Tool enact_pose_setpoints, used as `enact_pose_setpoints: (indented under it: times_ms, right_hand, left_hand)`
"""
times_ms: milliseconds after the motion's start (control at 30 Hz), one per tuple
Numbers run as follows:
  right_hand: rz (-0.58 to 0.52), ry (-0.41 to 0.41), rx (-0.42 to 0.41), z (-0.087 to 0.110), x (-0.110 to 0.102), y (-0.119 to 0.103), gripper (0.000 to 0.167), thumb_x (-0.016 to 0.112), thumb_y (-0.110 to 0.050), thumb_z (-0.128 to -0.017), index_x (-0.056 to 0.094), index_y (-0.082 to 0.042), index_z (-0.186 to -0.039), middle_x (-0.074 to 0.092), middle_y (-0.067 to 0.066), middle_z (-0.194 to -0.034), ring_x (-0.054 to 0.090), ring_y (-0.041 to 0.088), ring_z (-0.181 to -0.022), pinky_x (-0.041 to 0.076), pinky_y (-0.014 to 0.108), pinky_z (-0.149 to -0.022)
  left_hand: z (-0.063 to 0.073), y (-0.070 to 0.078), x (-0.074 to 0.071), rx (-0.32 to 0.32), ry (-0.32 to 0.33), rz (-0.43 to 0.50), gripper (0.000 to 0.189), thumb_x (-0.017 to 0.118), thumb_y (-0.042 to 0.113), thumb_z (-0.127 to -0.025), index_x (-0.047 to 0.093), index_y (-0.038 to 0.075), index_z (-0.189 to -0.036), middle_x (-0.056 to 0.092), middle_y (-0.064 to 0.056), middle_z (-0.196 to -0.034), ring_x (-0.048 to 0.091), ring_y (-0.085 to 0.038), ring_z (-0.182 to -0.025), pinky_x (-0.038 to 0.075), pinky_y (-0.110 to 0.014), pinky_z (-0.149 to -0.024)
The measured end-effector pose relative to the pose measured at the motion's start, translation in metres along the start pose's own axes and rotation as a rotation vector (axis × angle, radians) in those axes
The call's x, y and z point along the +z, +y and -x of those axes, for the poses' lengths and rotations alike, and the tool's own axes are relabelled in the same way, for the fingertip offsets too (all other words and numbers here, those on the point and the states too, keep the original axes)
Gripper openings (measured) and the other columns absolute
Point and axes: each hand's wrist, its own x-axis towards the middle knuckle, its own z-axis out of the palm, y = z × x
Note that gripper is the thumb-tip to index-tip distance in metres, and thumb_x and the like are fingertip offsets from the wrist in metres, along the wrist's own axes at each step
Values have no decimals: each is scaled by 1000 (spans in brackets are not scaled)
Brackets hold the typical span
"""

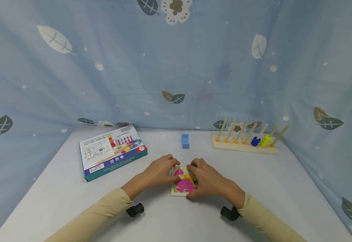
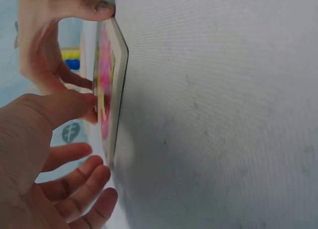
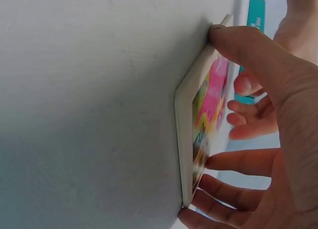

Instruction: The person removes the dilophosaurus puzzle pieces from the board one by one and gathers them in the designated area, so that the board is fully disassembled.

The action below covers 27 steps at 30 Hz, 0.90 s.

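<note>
A small wooden puzzle board (image 1: 180, 194) with a pink dinosaur picture lies flat on the white table, between both hands. My left hand (image 1: 161, 170) comes in from its left side. The left thumb (image 2: 74, 107) touches the picture, while the other fingers are loosely bent by the board's edge. From the right, my right hand (image 1: 209, 179) spans the board and holds it by its edges. Its thumb (image 3: 238, 40) is at the near edge, with fingertips at the opposite edge and corner. The right hand covers part of the picture in the head view.
Behind the board stands a light blue block (image 1: 185, 142). A flat toy box (image 1: 112, 151) lies at left. At the back right, a wooden peg stand (image 1: 239, 147) carries blue beads (image 1: 255, 141) and yellow beads (image 1: 265, 141). A patterned blue curtain (image 1: 206, 74) surrounds the table.
</note>
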Motion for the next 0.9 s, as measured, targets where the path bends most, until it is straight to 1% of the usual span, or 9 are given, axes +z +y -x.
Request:
enact_pose_setpoints:
  times_ms: [67, 167, 333, 433, 500, 667, 767, 900]
  right_hand:
    - [-2, -5, 8, 0, 0, 1, 93, 83, -67, -64, 61, -7, -132, 50, 3, -120, 44, 16, -105, 50, 34, -84]
    - [-14, -2, 9, 0, 0, 2, 93, 83, -67, -63, 61, -8, -132, 50, 3, -120, 44, 15, -105, 49, 34, -84]
    - [-33, -2, -2, 2, 3, 4, 94, 82, -67, -65, 60, -11, -137, 50, 5, -127, 44, 18, -111, 49, 37, -88]
    - [-39, 5, -23, 4, 3, 5, 88, 82, -65, -68, 61, -15, -138, 50, 8, -134, 45, 21, -118, 50, 40, -92]
    - [-45, 16, -47, 6, 3, 4, 81, 82, -62, -70, 64, -16, -135, 50, 10, -136, 45, 22, -120, 50, 42, -92]
    - [-39, 32, -116, 8, 2, 2, 67, 83, -56, -75, 69, -18, -128, 53, 10, -135, 47, 24, -122, 51, 43, -92]
    - [-20, 27, -125, 8, 1, 1, 65, 82, -55, -76, 69, -18, -128, 55, 9, -134, 48, 24, -121, 50, 42, -93]
    - [-18, 5, -105, 7, 1, 0, 67, 81, -56, -76, 69, -18, -129, 54, 9, -135, 48, 23, -122, 49, 42, -95]
  left_hand:
    - [-3, 1, 2, -10, -12, -10, 48, 79, 39, -83, 69, 11, -122, 60, 0, -105, 54, -12, -90, 50, -29, -75]
    - [-6, 2, 4, -28, -24, -19, 48, 80, 39, -82, 71, 12, -120, 60, 0, -104, 54, -12, -89, 50, -28, -75]
    - [-8, 2, 5, -38, -36, -20, 47, 82, 40, -81, 72, 12, -117, 59, 1, -103, 54, -13, -89, 50, -28, -75]
    - [-9, 3, 4, -33, -40, -17, 46, 82, 39, -81, 73, 12, -115, 58, 1, -101, 53, -13, -88, 50, -27, -74]
    - [-9, 3, 3, -27, -40, -21, 45, 83, 39, -80, 73, 11, -115, 58, 1, -100, 52, -13, -86, 49, -27, -72]
    - [-12, 3, 1, -13, -53, -22, 41, 83, 37, -80, 74, 12, -111, 58, 1, -97, 51, -12, -82, 47, -26, -68]
    - [-15, 2, 0, -14, -71, -16, 39, 83, 36, -81, 73, 11, -109, 58, 2, -94, 51, -12, -80, 46, -27, -67]
    - [-18, 1, -1, -35, -106, -11, 39, 83, 35, -81, 70, 12, -109, 57, 3, -94, 52, -12, -82, 47, -29, -71]
